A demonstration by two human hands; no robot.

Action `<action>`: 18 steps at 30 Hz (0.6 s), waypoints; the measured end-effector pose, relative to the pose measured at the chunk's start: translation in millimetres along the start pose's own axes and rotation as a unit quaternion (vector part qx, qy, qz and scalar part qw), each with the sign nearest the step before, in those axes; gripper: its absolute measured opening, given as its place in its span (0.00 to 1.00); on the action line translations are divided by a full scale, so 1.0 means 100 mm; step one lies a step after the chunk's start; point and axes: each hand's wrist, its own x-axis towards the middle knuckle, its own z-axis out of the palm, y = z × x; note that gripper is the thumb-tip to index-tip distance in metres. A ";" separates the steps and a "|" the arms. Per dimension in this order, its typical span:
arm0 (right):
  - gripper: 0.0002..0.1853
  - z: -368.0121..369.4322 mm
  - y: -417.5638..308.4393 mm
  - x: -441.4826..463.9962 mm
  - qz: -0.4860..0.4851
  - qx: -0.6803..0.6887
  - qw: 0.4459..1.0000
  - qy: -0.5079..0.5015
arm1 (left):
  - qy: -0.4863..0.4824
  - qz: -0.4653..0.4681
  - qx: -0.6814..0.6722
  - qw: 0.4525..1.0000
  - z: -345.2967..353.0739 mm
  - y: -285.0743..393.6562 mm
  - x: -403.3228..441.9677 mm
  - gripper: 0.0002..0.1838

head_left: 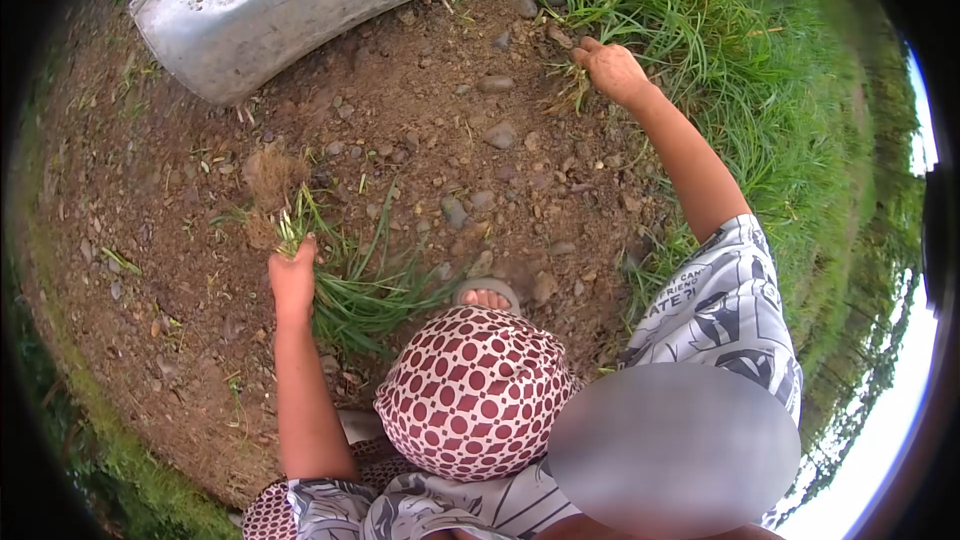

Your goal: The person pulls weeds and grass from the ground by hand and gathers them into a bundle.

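My left hand (pixel 293 278) is closed around a bunch of uprooted, grass-like green plants (pixel 365 305). Their long leaves trail to the right over the soil, and their white stem bases and tangled brown roots (pixel 272 185) point away from me. My right hand (pixel 613 72) reaches out to the grass edge, fingers curled downward and pinched together. Just under its fingertips is a small clump of pale, rooty stems (pixel 574 92), which seems to be in the grip. The fingertips are partly hidden, so I cannot see how far they close round it.
A dented metal container (pixel 290 10) lies on its side at the upper left. Brown stony soil (pixel 420 130) spreads before me, with loose stones (pixel 500 135) and scattered green scraps. Dense tall grass (pixel 740 90) borders the right. My sandalled foot (pixel 487 297) and patterned-cloth knee (pixel 475 390) are close in.
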 end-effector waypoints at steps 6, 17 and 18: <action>0.16 0.21 -0.13 0.85 0.003 -0.018 0.998 0.052 | 0.009 0.036 0.031 0.999 -0.07 -0.04 -0.06 0.17; 0.17 0.21 0.43 0.84 0.143 -0.044 0.985 -0.086 | 0.063 -0.022 0.006 0.998 -0.26 -0.33 -0.31 0.18; 0.19 0.16 0.42 0.81 0.146 -0.043 0.981 -0.120 | 0.057 -0.022 0.005 0.998 -0.25 -0.33 -0.32 0.18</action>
